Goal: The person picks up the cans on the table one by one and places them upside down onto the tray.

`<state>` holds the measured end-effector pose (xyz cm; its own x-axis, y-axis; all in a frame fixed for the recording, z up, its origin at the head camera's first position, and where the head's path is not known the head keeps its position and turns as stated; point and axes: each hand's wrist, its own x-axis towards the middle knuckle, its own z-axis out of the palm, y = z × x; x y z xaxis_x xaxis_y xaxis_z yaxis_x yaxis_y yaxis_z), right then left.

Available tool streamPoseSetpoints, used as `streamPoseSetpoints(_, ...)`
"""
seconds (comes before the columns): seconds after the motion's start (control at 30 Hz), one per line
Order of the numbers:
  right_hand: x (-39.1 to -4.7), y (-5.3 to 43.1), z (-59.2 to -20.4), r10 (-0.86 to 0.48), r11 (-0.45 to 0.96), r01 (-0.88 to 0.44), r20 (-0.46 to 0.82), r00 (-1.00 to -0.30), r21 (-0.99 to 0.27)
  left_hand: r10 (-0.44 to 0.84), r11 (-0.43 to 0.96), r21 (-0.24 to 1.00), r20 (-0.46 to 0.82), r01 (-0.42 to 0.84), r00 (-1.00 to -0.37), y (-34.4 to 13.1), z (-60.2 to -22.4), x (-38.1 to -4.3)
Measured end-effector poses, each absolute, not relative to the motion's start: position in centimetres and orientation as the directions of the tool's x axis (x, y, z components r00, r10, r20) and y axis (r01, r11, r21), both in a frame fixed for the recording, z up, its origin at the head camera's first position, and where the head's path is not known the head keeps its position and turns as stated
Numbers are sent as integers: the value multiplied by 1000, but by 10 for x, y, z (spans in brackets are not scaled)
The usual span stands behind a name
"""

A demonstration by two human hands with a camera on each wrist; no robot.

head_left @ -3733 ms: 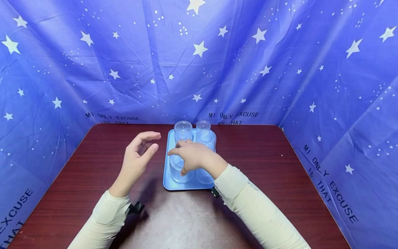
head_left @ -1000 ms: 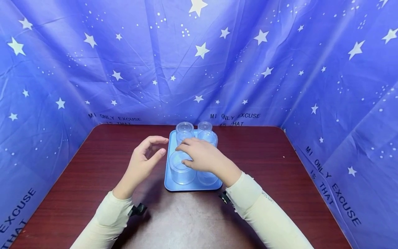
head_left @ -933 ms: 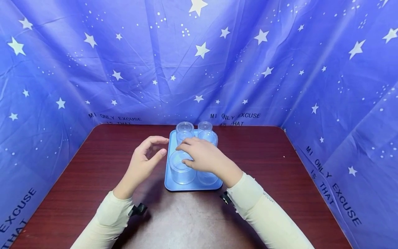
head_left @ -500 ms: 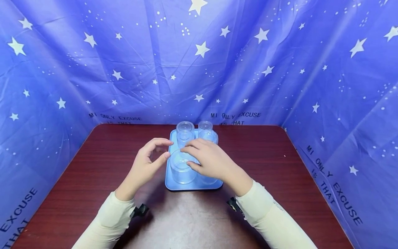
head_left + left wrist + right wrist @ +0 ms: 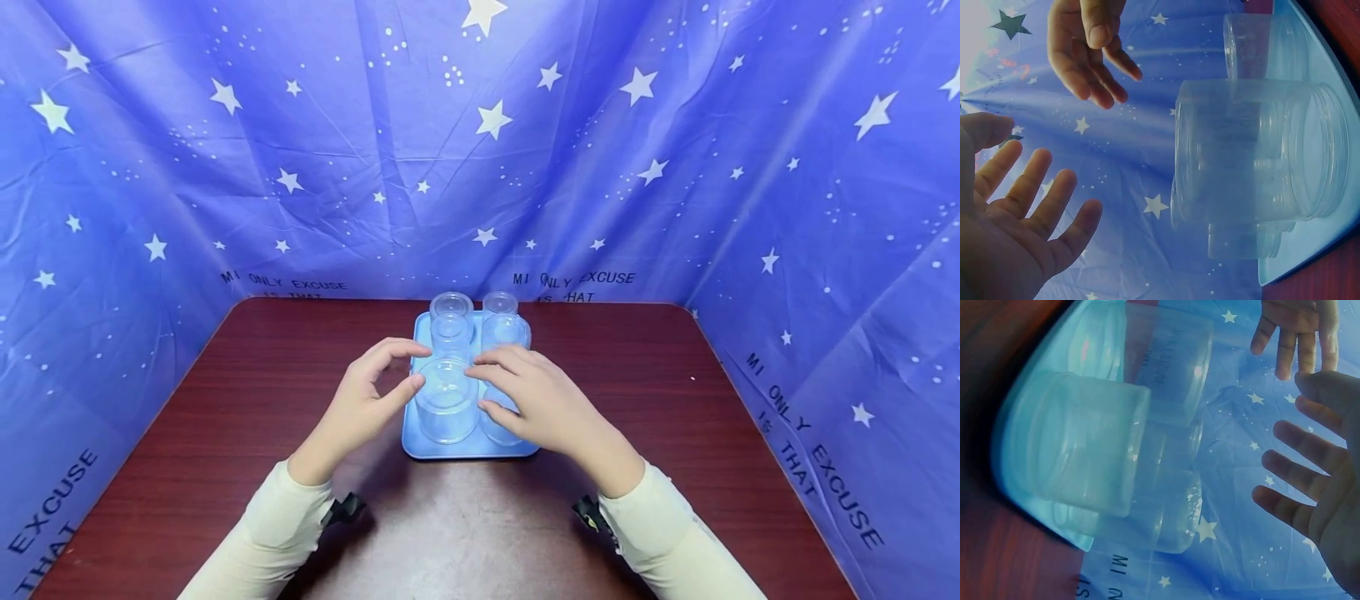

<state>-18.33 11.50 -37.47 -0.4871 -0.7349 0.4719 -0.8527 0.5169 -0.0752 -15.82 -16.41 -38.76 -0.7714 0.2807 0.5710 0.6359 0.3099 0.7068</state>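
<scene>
Several clear plastic jars stand in two columns on a light-blue tray [image 5: 471, 453]. The large front-left jar [image 5: 447, 419] lies between my two hands in the head view. My left hand [image 5: 358, 410] is at its left with fingers spread, and my right hand [image 5: 555, 412] hovers above the right column. Both wrist views show a gap between the fingers and the jars, so neither hand touches anything. In the right wrist view the front-right jar [image 5: 1088, 447] is plain to see, while my right hand partly hides it in the head view.
Smaller jars [image 5: 452, 305] make up the back of the tray. Underneath is a dark red-brown wooden table [image 5: 300, 350]. A blue star-patterned curtain [image 5: 337, 167] encloses the back and both sides. A tiny white speck [image 5: 692, 378] lies on the table at right.
My right hand has drawn back to the right from over the left column, uncovering the front-left jar. My left hand has come slightly rightward, closer to the tray. The jars stay on the tray.
</scene>
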Motion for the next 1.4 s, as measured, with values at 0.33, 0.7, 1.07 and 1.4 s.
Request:
streamPoseSetpoints(0.33, -178, 132, -390, -714, 507, -856, 507, -483, -101, 333, 340, 658, 583, 672, -741, -159, -391, -159)
streamPoseSetpoints(0.7, -174, 142, -394, -688, 500, -859, 551, -471, -110, 371, 367, 642, 562, 673, -739, -157, -392, -158)
streamPoseSetpoints(1.07, -178, 149, -399, -659, 543, -829, 544, -519, -132, 388, 396, 641, 532, 657, -753, -159, -393, -159)
streamPoseSetpoints(1.4, -183, 155, -400, -638, 555, -822, 570, -518, -125, 346, 434, 580, 599, 689, -722, -160, -391, -160)
